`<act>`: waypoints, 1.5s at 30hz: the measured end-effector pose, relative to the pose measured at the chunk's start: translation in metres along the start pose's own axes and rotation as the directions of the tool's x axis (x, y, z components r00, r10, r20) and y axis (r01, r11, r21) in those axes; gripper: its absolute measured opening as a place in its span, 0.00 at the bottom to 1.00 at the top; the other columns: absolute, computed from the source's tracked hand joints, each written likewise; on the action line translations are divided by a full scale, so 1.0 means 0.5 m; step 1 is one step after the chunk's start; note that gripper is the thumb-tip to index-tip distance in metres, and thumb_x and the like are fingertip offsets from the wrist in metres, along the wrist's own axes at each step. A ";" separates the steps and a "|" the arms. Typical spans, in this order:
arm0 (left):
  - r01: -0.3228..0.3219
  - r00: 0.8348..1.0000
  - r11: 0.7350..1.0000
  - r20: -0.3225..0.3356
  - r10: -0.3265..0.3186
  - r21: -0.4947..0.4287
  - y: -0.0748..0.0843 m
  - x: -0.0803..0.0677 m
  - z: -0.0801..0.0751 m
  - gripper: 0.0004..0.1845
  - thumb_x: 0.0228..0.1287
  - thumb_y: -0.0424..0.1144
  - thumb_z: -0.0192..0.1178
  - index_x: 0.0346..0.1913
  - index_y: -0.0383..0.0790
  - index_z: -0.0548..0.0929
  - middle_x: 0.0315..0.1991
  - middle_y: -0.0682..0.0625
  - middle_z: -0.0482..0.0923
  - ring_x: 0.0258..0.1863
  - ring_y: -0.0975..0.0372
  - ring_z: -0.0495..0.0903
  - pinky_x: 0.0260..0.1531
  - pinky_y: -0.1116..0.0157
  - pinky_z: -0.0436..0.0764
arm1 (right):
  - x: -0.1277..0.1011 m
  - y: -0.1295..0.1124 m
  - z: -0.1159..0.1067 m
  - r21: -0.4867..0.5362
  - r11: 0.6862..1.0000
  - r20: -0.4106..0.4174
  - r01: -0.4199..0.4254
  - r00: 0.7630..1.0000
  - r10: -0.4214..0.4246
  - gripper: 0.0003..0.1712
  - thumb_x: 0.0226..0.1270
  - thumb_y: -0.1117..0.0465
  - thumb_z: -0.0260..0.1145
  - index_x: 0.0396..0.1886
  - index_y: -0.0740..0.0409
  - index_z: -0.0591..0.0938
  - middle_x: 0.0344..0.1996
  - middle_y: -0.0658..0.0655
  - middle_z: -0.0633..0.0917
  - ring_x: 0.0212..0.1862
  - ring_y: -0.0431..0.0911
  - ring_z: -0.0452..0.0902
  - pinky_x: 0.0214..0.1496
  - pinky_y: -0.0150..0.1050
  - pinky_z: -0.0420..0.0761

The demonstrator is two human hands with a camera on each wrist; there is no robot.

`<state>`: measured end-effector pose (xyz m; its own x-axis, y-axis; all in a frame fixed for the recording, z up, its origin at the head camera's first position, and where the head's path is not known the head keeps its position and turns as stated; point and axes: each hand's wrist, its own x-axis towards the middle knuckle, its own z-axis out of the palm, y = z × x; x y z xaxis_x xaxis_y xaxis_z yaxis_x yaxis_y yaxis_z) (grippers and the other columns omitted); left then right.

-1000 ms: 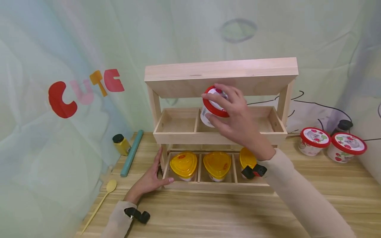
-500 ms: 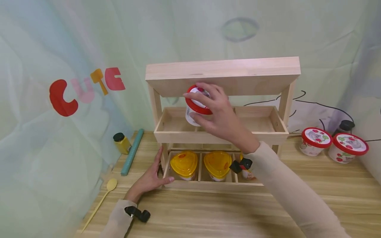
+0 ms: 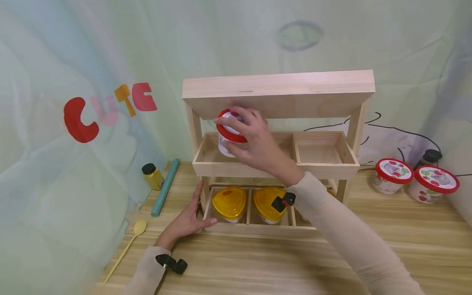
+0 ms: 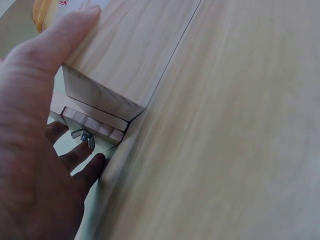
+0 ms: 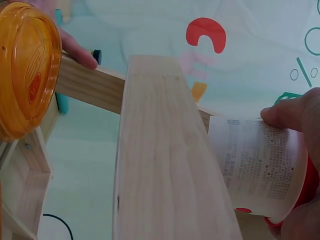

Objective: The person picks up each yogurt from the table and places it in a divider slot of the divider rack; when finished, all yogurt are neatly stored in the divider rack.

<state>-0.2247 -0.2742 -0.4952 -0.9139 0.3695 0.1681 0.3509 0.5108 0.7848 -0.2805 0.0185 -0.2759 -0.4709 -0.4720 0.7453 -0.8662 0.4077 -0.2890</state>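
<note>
Progress looks like roughly the midpoint of stocking the wooden rack [image 3: 278, 92], judging by what already sits in it and what waits outside. Its bottom tier holds 2 yellow-lidded tubs [image 3: 228, 201] in plain sight, each in its own compartment, with the rightmost bottom compartment hidden behind the forearm, so I cannot tell whether it is filled. The right hand [image 3: 254, 141] has its fingers and thumb curled round the red lid of a red-lidded cup [image 3: 228, 137], gripping it from above; the cup hangs tilted over the left compartment of the middle tier, just under the top shelf, and looks not yet set down. The right wrist view shows its white printed wall [image 5: 260, 165] with a fingertip on it, clear of the plank beside it. The middle tier's right compartment [image 3: 320, 151] shows bare wood. The left hand [image 3: 186, 223] lies flat and relaxed against the rack's lower left corner, thumb along the front rail, fingers spread round the post, bracing rather than grasping. On the table [image 3: 258, 262] to the right, well apart from the rack, 2 more red-lidded cups [image 3: 413, 180] stand side by side, which I judge to be what is left.
</note>
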 end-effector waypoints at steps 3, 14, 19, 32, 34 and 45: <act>0.002 1.000 1.000 0.001 -0.002 0.008 0.002 -0.001 0.000 0.73 0.62 0.47 0.79 0.88 0.63 0.26 0.89 0.35 0.44 0.85 0.32 0.53 0.79 0.28 0.56 | 0.005 -0.002 0.013 -0.004 1.000 0.021 -0.002 1.000 0.002 0.27 0.70 0.57 0.74 0.68 0.43 0.84 0.74 0.62 0.76 0.76 0.58 0.66 0.69 0.58 0.80; 0.020 1.000 1.000 0.004 -0.020 0.005 -0.001 0.000 0.001 0.73 0.63 0.49 0.79 0.87 0.64 0.26 0.90 0.35 0.37 0.86 0.33 0.49 0.80 0.28 0.54 | 0.024 0.012 0.064 -0.065 0.998 0.084 -0.014 0.996 0.019 0.26 0.71 0.56 0.74 0.68 0.43 0.84 0.74 0.61 0.75 0.76 0.57 0.67 0.67 0.58 0.80; 0.033 0.999 0.999 0.005 -0.033 -0.006 -0.002 0.000 0.000 0.72 0.62 0.50 0.79 0.87 0.67 0.26 0.90 0.38 0.35 0.87 0.34 0.47 0.81 0.28 0.52 | 0.031 0.013 0.079 -0.120 0.992 0.153 -0.034 0.987 0.052 0.26 0.71 0.54 0.75 0.68 0.41 0.84 0.76 0.61 0.74 0.77 0.59 0.66 0.66 0.61 0.79; -0.003 1.000 1.000 0.003 0.003 -0.007 0.000 0.000 0.000 0.73 0.63 0.46 0.79 0.87 0.68 0.26 0.90 0.37 0.43 0.86 0.34 0.52 0.81 0.29 0.54 | 0.037 0.010 0.098 -0.198 0.980 0.302 -0.013 0.950 0.074 0.26 0.74 0.51 0.74 0.69 0.37 0.82 0.83 0.60 0.65 0.82 0.65 0.57 0.75 0.68 0.74; 0.006 1.000 1.000 0.002 -0.006 -0.008 0.000 0.001 0.001 0.73 0.63 0.46 0.79 0.87 0.67 0.26 0.90 0.36 0.40 0.86 0.33 0.52 0.80 0.28 0.53 | 0.037 0.010 0.097 -0.196 0.980 0.304 -0.015 0.950 0.075 0.26 0.74 0.51 0.73 0.70 0.37 0.82 0.84 0.60 0.65 0.82 0.65 0.57 0.76 0.68 0.73; 0.038 0.999 0.999 -0.002 -0.038 0.018 0.000 0.001 0.002 0.73 0.62 0.51 0.79 0.88 0.63 0.26 0.89 0.33 0.37 0.85 0.30 0.51 0.79 0.26 0.54 | 0.028 0.016 0.074 -0.148 0.988 0.252 -0.053 0.964 0.089 0.31 0.72 0.48 0.74 0.73 0.36 0.79 0.81 0.59 0.68 0.81 0.60 0.59 0.71 0.63 0.77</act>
<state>-0.2251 -0.2733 -0.4956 -0.9268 0.3488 0.1394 0.3200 0.5385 0.7795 -0.3002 -0.0138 -0.2902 -0.5734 -0.6153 0.5410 -0.8057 0.5434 -0.2359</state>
